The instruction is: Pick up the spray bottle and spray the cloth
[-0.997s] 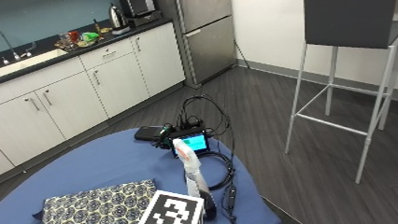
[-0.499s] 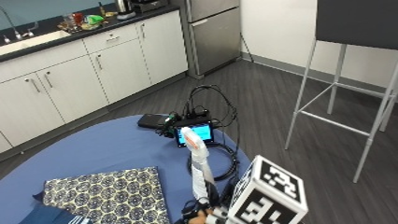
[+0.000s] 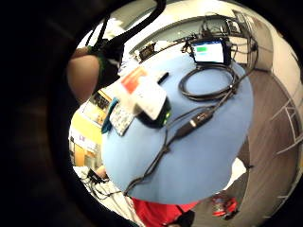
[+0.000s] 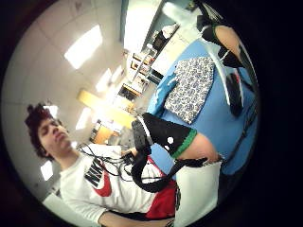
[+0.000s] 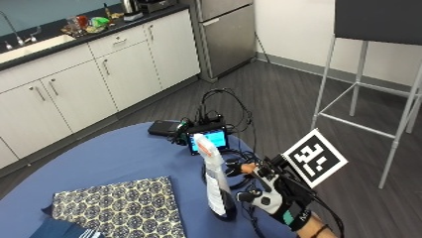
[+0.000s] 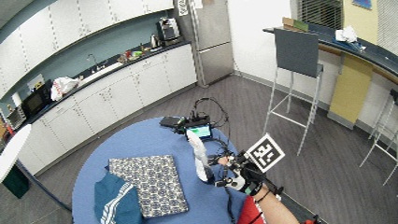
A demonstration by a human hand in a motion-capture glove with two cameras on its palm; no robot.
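A white spray bottle point(image 5: 215, 184) with an orange-red head stands upright on the round blue table point(image 5: 131, 158). Left of it a patterned blue-and-white cloth point(image 5: 115, 208) lies flat. My gloved right hand point(image 5: 272, 194) hovers just right of the bottle's lower half, with thumb and fingers spread toward it and a small gap showing. The wide outside view shows the same: bottle point(image 6: 200, 158), hand point(image 6: 239, 177), cloth point(image 6: 152, 184). The little finger side palm view looks down on the bottle point(image 3: 142, 97) with the cloth point(image 3: 120, 118) beyond it. The thumb side palm view shows the cloth point(image 4: 191, 87).
A small device with a lit green screen point(image 5: 208, 140), a black box point(image 5: 163, 129) and coiled cables point(image 5: 231, 163) sit at the table's far edge behind the bottle. A folded teal garment point(image 6: 115, 200) lies beside the cloth. A tall stool point(image 5: 369, 64) stands off to the right.
The outside camera has shifted. My hand has come from the table's near edge up to the right side of the bottle. Bottle and cloth stay in place.
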